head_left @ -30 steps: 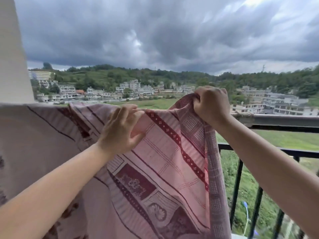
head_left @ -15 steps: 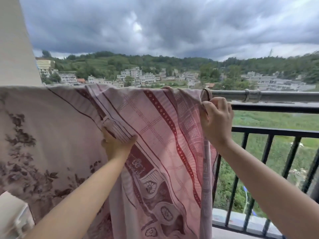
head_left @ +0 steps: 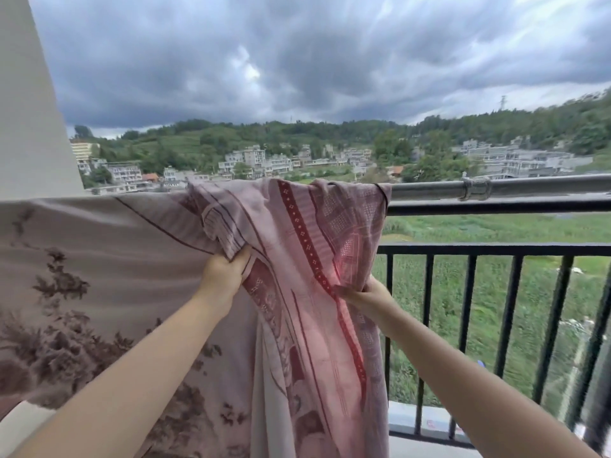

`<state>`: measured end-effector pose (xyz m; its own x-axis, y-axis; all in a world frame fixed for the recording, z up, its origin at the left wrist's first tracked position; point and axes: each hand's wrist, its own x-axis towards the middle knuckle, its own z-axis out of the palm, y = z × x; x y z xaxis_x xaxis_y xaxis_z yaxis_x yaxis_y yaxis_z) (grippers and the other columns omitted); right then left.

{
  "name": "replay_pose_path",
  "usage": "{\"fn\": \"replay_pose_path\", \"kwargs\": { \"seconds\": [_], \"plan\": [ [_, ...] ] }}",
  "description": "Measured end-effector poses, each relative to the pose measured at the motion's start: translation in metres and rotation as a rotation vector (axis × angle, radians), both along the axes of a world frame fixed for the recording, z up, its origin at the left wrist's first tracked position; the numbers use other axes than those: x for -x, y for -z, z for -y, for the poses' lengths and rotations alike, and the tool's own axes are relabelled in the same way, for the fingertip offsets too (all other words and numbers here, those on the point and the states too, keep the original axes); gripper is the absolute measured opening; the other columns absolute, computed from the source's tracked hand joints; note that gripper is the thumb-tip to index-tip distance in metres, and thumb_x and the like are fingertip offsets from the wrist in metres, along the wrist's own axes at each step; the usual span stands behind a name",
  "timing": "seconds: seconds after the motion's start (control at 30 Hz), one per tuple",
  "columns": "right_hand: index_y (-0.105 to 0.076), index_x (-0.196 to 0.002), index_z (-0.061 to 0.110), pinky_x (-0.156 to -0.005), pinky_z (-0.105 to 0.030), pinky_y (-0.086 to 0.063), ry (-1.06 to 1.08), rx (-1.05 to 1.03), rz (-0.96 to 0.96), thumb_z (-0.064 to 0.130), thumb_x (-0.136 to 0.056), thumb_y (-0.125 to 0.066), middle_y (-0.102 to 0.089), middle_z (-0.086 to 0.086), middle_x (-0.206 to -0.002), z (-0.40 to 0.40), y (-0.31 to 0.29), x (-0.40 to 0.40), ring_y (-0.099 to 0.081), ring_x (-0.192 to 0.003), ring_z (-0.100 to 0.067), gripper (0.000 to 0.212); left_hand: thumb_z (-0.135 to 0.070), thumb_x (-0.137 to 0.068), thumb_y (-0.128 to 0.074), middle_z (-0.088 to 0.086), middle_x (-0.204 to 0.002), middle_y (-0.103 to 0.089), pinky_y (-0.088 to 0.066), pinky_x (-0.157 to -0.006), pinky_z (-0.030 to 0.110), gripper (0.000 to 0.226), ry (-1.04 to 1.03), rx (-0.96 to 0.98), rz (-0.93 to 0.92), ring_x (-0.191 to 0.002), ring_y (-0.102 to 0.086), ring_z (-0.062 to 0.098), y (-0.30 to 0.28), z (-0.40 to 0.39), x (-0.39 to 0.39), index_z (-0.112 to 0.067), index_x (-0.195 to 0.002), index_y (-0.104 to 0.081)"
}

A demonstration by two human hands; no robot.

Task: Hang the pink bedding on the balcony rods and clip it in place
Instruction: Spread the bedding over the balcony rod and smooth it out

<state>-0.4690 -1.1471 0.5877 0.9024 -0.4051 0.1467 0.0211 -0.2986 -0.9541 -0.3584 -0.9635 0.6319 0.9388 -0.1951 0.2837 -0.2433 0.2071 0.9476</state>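
A dark, heavy cloud cover fills the upper half of the view, above a wooded hillside with pale buildings at its foot and a green field nearer the balcony. A plain white wall rises at the left edge.

The pink bedding hangs draped over the top rod, covering the rod's left portion and falling down the inner side of the balcony. Its left panel is pale with a dark floral print; its right panel carries checks and a red dotted stripe. The cloth's right edge ends just left of a metal coupling on the rod, leaving the rod bare beyond it. Below the rod, the black railing with vertical bars stands exposed to the right of the cloth.

The left hand is closed in a fist around a bunched fold of the bedding, at the seam between the floral and checked panels, below rod height. The right hand pinches the bedding's right-hand edge lower down, fingers closed on the cloth, thumb partly hidden by it. Both forearms reach upward from the bottom of the view.
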Motion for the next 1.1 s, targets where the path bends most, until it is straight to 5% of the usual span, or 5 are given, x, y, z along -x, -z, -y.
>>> {"fn": "replay_pose_path", "kwargs": {
  "seconds": [0.17, 0.3, 0.7, 1.0, 1.1],
  "plan": [
    [-0.066, -0.091, -0.003, -0.073, -0.042, -0.054, 0.272, 0.103, 0.026, 0.013, -0.086, -0.057, -0.064, -0.010, -0.082, -0.019, 0.002, -0.011, -0.058, -0.075, -0.024, 0.019, -0.015, -0.094, -0.046, 0.006, -0.081, -0.060, -0.045, -0.080, 0.035, 0.020, 0.022, 0.027, 0.076, -0.082, -0.057, 0.023, -0.026, -0.006, 0.008, -0.014, -0.080, -0.060],
    [-0.059, -0.065, 0.006, -0.053, -0.030, -0.044, 0.438, 0.436, 0.157, 0.002, -0.084, -0.052, -0.059, -0.004, -0.064, 0.002, -0.063, 0.032, -0.053, -0.060, -0.025, 0.021, -0.020, -0.095, -0.041, 0.032, -0.101, -0.062, -0.042, -0.083, 0.039, 0.036, -0.304, -0.556, 0.407, -0.102, -0.056, 0.042, -0.049, -0.006, 0.018, 0.011, -0.097, -0.059],
    [-0.056, -0.109, -0.003, -0.082, -0.044, -0.048, 0.949, 1.396, 0.192, -0.005, -0.083, -0.039, -0.063, -0.028, -0.107, 0.088, -0.291, -0.019, -0.058, -0.102, -0.044, 0.031, -0.029, -0.093, -0.043, 0.028, -0.114, -0.059, -0.044, -0.083, 0.040, 0.040, -0.435, -0.792, 0.498, -0.107, -0.055, 0.041, -0.123, 0.047, 0.006, 0.007, -0.108, -0.050],
    [-0.046, -0.126, 0.003, -0.094, -0.039, -0.044, 0.108, 1.040, -0.951, 0.035, -0.085, -0.052, -0.049, -0.008, -0.131, 0.176, -0.204, -0.093, -0.052, -0.111, -0.027, 0.052, -0.029, -0.096, -0.032, 0.015, -0.103, -0.063, -0.040, -0.060, 0.032, 0.033, -0.615, -1.287, 0.637, -0.089, -0.060, 0.031, -0.109, 0.085, -0.010, -0.005, -0.115, -0.044],
    [-0.052, -0.120, 0.006, -0.092, -0.036, -0.046, 0.019, 1.057, -0.629, 0.030, -0.093, -0.045, -0.057, -0.010, -0.124, 0.155, -0.209, -0.065, -0.057, -0.103, -0.024, 0.037, -0.020, -0.095, -0.031, 0.018, -0.100, -0.059, -0.039, -0.056, 0.033, 0.030, -0.661, -1.241, 0.773, -0.076, -0.055, 0.031, -0.106, 0.087, -0.008, -0.008, -0.121, -0.040]
  ]
}}
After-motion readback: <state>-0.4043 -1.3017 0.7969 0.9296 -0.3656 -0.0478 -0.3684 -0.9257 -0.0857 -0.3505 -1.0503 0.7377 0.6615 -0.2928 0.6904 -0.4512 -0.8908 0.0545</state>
